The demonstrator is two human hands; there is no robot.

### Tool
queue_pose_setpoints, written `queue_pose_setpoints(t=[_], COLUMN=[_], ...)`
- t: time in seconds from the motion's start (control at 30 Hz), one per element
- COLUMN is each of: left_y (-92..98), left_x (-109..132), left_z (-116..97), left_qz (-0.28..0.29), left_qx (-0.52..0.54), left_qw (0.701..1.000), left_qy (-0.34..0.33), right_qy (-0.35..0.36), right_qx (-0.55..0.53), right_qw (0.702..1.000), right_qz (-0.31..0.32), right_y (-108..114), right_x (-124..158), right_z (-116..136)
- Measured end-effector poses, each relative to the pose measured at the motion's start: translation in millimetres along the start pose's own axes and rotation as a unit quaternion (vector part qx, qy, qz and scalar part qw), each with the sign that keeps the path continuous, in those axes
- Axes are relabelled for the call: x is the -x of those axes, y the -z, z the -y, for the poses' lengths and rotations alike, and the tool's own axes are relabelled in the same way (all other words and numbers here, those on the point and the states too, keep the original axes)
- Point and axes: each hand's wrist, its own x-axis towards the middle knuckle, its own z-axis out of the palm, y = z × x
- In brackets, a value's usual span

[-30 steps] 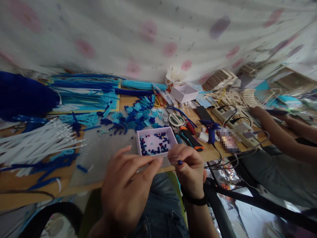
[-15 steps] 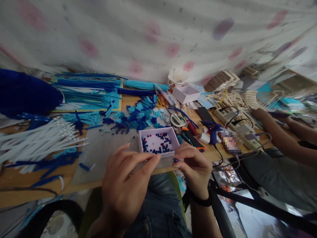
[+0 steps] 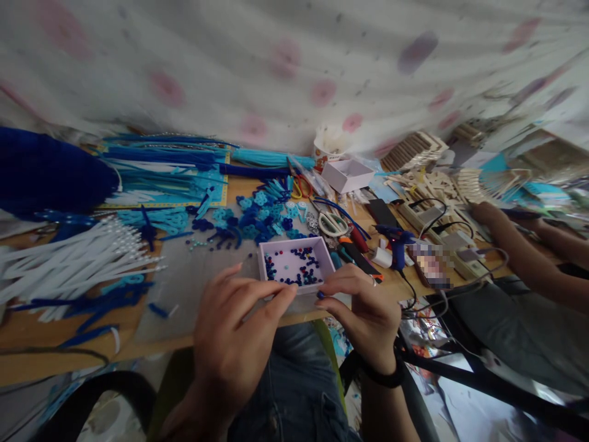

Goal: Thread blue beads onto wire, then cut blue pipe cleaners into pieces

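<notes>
A dark blue bead (image 3: 321,295) is pinched between the thumb and index finger of my right hand (image 3: 361,307), at the near right corner of a small white box (image 3: 327,261). Inside that box lie many loose beads (image 3: 307,266), mostly dark blue with some red and light blue ones. My left hand (image 3: 242,328) is in front of the box, its thumb and index fingertips pressed together. Whatever sits between those fingertips is too small to make out. The two hands are a short gap apart.
Blue fuzzy flower pieces (image 3: 257,218) lie behind the box, white pearl-tipped stems (image 3: 92,258) to the left. On the right are scissors (image 3: 333,224), a glue gun (image 3: 396,242), a power strip (image 3: 430,224) with cables, and another person's arm (image 3: 519,245).
My right hand has shifted slightly left with the blue bead, closer to my left fingertips. My left hand stays nearly in place, still pinched.
</notes>
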Motion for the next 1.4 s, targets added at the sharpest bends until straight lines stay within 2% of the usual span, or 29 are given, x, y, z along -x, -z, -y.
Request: queue_pose_setpoints(t=[0.23, 0.4, 0.47, 0.6, 0.63, 0.67, 0.73, 0.83, 0.97, 1.1, 1.23, 1.3, 1.4], left_y=[-4.4, -6.3, -4.9, 1.8, 3.6, 5.2, 7.6, 9.8, 12.9, 15.5, 14.7, 12.7, 7.3], left_x=[2.9, 6.0, 7.9, 12.9, 14.2, 15.4, 17.5, 19.7, 21.8, 23.4, 23.8, 23.6, 22.7], left_z=[2.4, 6.8, 12.6, 32.3, 37.4, 42.0, 48.4, 50.9, 48.6, 48.6, 47.3, 44.3, 37.7], left_qz=[-0.007, -0.006, -0.014, -0.044, -0.050, -0.058, -0.070, -0.082, -0.082, -0.085, -0.081, -0.075, -0.065], left_qx=[0.007, 0.009, 0.002, -0.035, -0.043, -0.050, -0.056, -0.056, -0.061, -0.060, -0.053, -0.044, -0.023], left_qw=[1.000, 1.000, 1.000, 0.997, 0.996, 0.994, 0.992, 0.988, 0.986, 0.984, 0.985, 0.986, 0.988], left_qy=[0.001, 0.005, 0.015, 0.050, 0.062, 0.074, 0.093, 0.116, 0.133, 0.143, 0.144, 0.142, 0.138], right_qy=[-0.003, -0.033, -0.044, -0.056, -0.056, -0.053, -0.048, -0.053, -0.086, -0.092, -0.087, -0.100, -0.146], right_qx=[0.016, 0.021, 0.030, 0.067, 0.070, 0.070, 0.080, 0.135, 0.193, 0.226, 0.225, 0.183, 0.078], right_qw=[1.000, 0.999, 0.998, 0.989, 0.989, 0.992, 0.996, 0.975, 0.941, 0.925, 0.926, 0.943, 0.973], right_qz=[0.013, 0.002, -0.019, -0.116, -0.116, -0.093, 0.013, 0.168, 0.264, 0.290, 0.291, 0.260, 0.163], right_y=[-2.2, 1.1, 5.3, 9.6, 7.4, 3.2, -10.9, -40.4, -71.3, -79.5, -72.7, -65.4, -54.0], right_x=[-0.1, 4.3, 7.5, 17.8, 21.8, 26.5, 37.9, 56.1, 68.2, 65.8, 63.1, 60.7, 51.9], right_z=[1.7, -3.1, -6.2, -7.0, -5.9, -4.7, -3.7, -9.4, -25.0, -33.9, -31.4, -25.0, -9.2])
